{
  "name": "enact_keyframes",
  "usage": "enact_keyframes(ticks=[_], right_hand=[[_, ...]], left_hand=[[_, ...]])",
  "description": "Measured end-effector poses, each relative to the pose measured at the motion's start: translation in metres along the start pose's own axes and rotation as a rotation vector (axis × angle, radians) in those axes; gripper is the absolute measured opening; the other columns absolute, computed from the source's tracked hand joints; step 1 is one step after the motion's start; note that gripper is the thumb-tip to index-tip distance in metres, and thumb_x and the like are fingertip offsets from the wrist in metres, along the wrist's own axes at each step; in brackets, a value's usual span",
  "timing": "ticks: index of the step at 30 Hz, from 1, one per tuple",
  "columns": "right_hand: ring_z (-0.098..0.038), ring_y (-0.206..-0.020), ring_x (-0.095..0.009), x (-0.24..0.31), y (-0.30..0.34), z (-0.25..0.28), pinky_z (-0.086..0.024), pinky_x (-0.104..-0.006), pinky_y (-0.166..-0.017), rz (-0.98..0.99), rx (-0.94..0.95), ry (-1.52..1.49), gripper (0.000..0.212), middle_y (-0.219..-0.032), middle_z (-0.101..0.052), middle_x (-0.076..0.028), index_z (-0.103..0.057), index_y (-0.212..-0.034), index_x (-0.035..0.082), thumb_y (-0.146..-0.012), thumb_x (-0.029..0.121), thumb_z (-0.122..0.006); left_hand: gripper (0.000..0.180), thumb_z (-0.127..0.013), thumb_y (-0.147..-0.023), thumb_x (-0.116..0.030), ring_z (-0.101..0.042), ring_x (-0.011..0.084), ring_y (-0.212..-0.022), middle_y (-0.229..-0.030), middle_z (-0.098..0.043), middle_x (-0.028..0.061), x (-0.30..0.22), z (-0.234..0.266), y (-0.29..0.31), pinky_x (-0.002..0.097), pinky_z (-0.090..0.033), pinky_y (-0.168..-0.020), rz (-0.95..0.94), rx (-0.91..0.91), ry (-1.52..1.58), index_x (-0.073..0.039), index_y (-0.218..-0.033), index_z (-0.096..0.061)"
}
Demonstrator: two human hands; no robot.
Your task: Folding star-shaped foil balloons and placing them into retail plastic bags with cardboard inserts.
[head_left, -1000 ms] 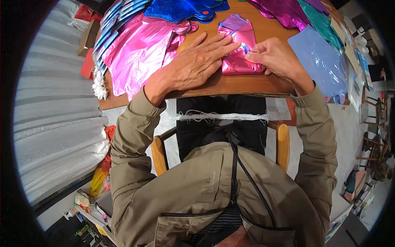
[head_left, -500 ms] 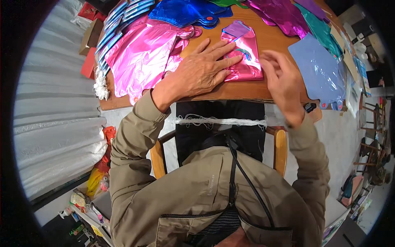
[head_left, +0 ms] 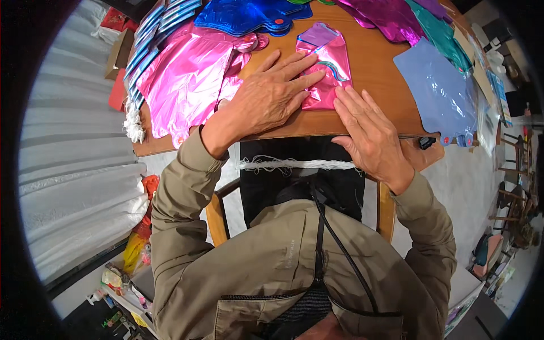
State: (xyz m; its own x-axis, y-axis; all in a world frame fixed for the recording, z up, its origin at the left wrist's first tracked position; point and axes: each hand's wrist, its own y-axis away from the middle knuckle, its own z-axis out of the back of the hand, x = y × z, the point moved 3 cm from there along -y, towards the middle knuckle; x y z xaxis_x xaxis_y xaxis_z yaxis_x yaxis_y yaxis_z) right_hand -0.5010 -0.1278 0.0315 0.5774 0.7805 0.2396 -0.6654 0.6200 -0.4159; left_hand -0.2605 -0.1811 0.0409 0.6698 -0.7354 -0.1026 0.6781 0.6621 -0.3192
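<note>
My left hand [head_left: 266,96] lies flat, fingers spread, on a folded pink foil balloon [head_left: 328,71] at the near edge of the wooden table [head_left: 374,68]. My right hand [head_left: 368,130] rests flat with its fingers apart at the table's edge, its fingertips touching the lower right corner of that balloon. Neither hand grips anything.
A large pink foil sheet [head_left: 187,79] lies left of my left hand. Blue foil balloons [head_left: 249,14], purple foil [head_left: 385,14], teal foil [head_left: 439,31] and a pale blue clear bag [head_left: 439,90] cover the far and right table. White string [head_left: 294,164] lies on my lap.
My right hand has left the balloon's right edge, swung toward me, and come down flat at the table's edge. My left hand stayed pressed on the pink balloon.
</note>
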Motion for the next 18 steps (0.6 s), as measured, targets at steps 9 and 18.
enact_keyframes(ticks=[9, 18], right_hand=[[-0.068, -0.135, -0.031, -0.019, -0.016, 0.015, -0.052, -0.0449, -0.118, 0.066, -0.064, -0.068, 0.051, -0.146, -0.071, -0.017, -0.066, -0.144, -0.003, -0.100, 0.021, -0.076], [-0.064, -0.074, -0.014, -0.125, -0.087, 0.000, -0.052, -0.0261, -0.068, -0.616, -0.098, -0.465, 0.049, -0.094, -0.077, -0.010, -0.071, -0.130, -0.010, -0.091, 0.016, -0.086]], left_hand=[[0.049, -0.059, -0.110, -0.018, -0.055, 0.0296, -0.150, -0.167, -0.055, 0.0082, 0.000, 0.000, 0.002, 0.0493, -0.036, -0.128, 0.016, -0.041, 0.019, -0.011, -0.158, -0.060], [0.045, -0.059, -0.109, -0.018, -0.057, 0.0347, -0.145, -0.164, -0.056, 0.0131, 0.000, -0.005, 0.003, 0.0531, -0.037, -0.129, -0.011, -0.054, 0.058, -0.009, -0.153, -0.063]])
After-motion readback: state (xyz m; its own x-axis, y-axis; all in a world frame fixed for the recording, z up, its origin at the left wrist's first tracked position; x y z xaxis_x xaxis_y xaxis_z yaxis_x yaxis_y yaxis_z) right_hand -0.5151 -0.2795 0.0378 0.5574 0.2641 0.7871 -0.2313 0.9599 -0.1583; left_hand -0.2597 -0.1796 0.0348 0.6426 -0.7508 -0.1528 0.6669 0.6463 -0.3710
